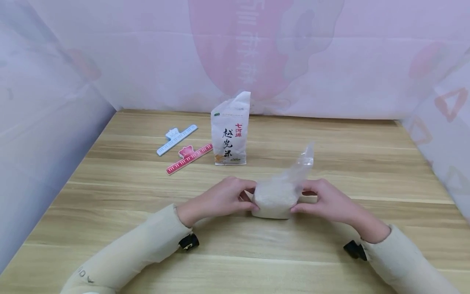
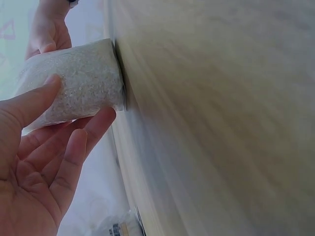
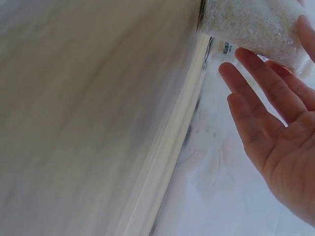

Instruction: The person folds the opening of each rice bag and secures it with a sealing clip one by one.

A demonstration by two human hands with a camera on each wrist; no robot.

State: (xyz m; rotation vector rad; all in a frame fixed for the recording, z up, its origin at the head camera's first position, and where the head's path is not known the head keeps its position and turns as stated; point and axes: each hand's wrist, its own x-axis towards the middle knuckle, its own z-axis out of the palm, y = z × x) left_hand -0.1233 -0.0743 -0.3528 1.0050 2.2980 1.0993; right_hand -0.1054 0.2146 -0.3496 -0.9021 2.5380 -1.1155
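A clear plastic bag of rice (image 1: pixel 274 197) stands on the wooden table, its loose see-through top leaning up to the right. My left hand (image 1: pixel 224 198) holds its left side, thumb on the near face and fingers behind, as the left wrist view shows on the rice bag (image 2: pixel 93 73). From the other side my right hand (image 1: pixel 330 202) grips the bag between thumb and fingers. In the right wrist view, several of that hand's fingers reach out beneath the rice bag (image 3: pixel 256 24); its thumb is partly cut off by the frame.
Behind the bag stands a white printed rice packet (image 1: pixel 230 136). To its left lie a blue clip (image 1: pixel 177 139) and a red clip (image 1: pixel 189 158) with piano-key bars, the red one's end by the packet. Printed cloth walls (image 1: pixel 154 61) enclose the table (image 1: pixel 128 171).
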